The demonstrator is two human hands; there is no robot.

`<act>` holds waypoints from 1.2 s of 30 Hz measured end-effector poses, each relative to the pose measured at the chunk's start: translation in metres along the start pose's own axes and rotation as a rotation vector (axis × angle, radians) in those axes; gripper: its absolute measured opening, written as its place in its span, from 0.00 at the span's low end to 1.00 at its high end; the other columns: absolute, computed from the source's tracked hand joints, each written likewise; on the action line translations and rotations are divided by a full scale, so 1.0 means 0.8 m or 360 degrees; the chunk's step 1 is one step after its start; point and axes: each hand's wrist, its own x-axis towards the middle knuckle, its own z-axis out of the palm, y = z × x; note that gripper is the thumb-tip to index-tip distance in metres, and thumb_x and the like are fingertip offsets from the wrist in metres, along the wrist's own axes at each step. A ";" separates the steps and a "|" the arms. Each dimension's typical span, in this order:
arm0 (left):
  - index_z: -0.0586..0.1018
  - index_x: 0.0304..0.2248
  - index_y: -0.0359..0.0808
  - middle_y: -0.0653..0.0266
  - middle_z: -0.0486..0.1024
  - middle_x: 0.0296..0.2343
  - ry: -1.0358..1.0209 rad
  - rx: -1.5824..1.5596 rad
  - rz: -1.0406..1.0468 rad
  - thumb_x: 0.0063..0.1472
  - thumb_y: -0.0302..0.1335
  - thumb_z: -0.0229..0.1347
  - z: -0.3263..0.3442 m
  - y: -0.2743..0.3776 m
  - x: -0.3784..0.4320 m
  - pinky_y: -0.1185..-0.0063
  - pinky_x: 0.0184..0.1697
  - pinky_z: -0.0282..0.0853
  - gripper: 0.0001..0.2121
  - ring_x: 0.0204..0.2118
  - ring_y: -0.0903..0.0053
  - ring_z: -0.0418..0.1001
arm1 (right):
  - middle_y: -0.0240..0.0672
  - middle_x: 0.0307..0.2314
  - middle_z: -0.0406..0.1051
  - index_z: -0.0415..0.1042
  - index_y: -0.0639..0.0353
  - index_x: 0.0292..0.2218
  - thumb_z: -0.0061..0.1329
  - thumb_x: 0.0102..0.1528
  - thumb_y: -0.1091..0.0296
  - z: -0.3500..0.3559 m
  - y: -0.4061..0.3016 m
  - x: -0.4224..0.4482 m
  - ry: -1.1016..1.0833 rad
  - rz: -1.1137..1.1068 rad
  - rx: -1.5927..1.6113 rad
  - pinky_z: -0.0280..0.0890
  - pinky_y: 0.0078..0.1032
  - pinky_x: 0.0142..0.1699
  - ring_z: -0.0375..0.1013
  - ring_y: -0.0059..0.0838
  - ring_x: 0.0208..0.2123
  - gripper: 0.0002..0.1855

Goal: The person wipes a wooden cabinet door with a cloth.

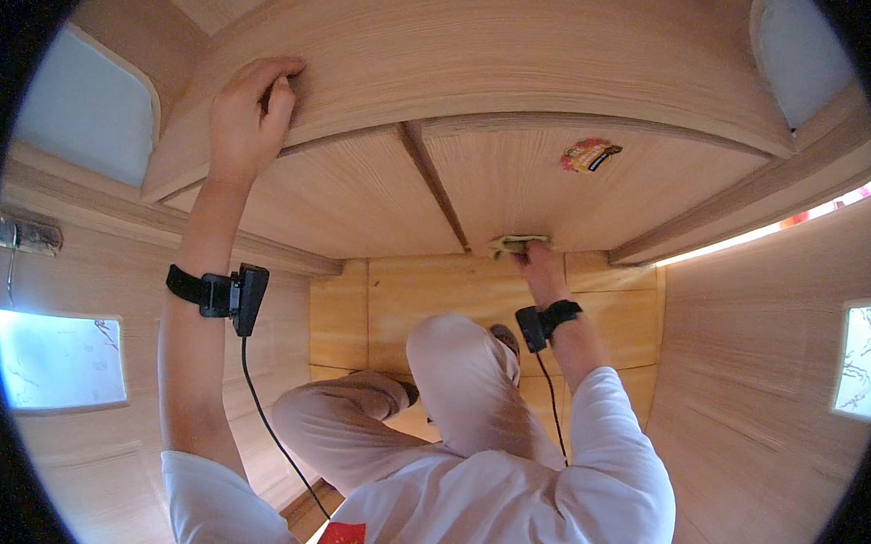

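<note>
My right hand (541, 266) presses a folded yellowish-green cloth (513, 242) against the bottom part of the right wooden panel (498, 180), just above the floor. Fingertips are partly hidden behind the cloth and hand. Up at the left, my left hand (256, 111) rests on the wood-grain ledge (488, 63) above the panels, its fingers curled in and nothing visible in them. A dark vertical strip (436, 184) divides the right panel from the left panel (322, 201). A colourful sticker (591, 155) is stuck on the right panel.
Wood-grain walls (737, 380) close in on both sides. Small windows stand at left (63, 361) and right (860, 361). A metal latch (29, 234) hangs on the left wall. My bent knees (446, 353) are above the yellow tiled floor (420, 293). Cables (272, 429) run from my wrist devices.
</note>
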 end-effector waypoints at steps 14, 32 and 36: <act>0.73 0.30 0.30 0.56 0.72 0.29 -0.0072 -0.0025 -0.0114 0.49 0.21 0.41 -0.004 0.007 -0.001 0.78 0.37 0.63 0.10 0.33 0.66 0.70 | 0.34 0.33 0.64 0.62 0.63 0.37 0.30 0.55 0.70 -0.006 0.068 0.013 0.0264 0.1125 0.2232 0.63 0.22 0.32 0.65 0.25 0.32 0.11; 0.73 0.30 0.28 0.54 0.72 0.30 -0.0131 0.0014 -0.0107 0.50 0.20 0.40 -0.005 0.022 0.010 0.78 0.39 0.62 0.11 0.35 0.67 0.69 | 0.36 0.28 0.66 0.68 0.59 0.32 0.44 0.48 0.62 0.029 0.042 -0.001 -0.0191 0.0379 0.0217 0.60 0.28 0.36 0.65 0.30 0.34 0.12; 0.72 0.31 0.27 0.54 0.71 0.31 -0.0153 0.0045 -0.0080 0.50 0.19 0.39 -0.006 0.026 0.010 0.79 0.40 0.62 0.11 0.35 0.68 0.69 | 0.36 0.32 0.64 0.67 0.59 0.35 0.43 0.49 0.61 0.071 -0.034 0.023 -0.0262 0.1150 0.2234 0.57 0.30 0.39 0.63 0.30 0.37 0.14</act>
